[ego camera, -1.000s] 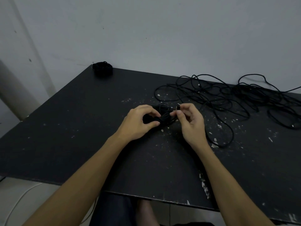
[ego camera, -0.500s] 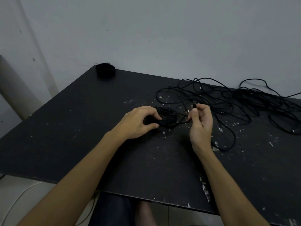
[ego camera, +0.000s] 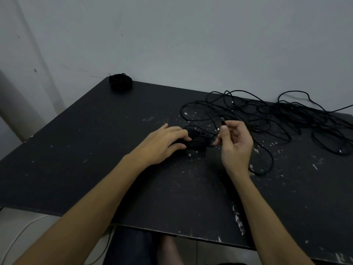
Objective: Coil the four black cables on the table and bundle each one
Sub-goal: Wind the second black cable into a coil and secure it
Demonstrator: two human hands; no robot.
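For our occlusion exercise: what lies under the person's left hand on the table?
The left hand holds a partly coiled black cable on the table. Its right part shows; the part under the fingers is hidden.

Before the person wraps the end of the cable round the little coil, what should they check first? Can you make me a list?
1. Left hand holds the coil on the table: ok.
2. Right hand pinches the cable end, plug pointing up: ok.
3. Free end is long enough to wrap the coil: cannot tell.
4. Coil's loops are tidy and tight: cannot tell, too dark.
5. Loose cables lie apart from the coil: not ok, strands run close beside the right hand.
6. Finished bundle sits out of the way in the far corner: ok.
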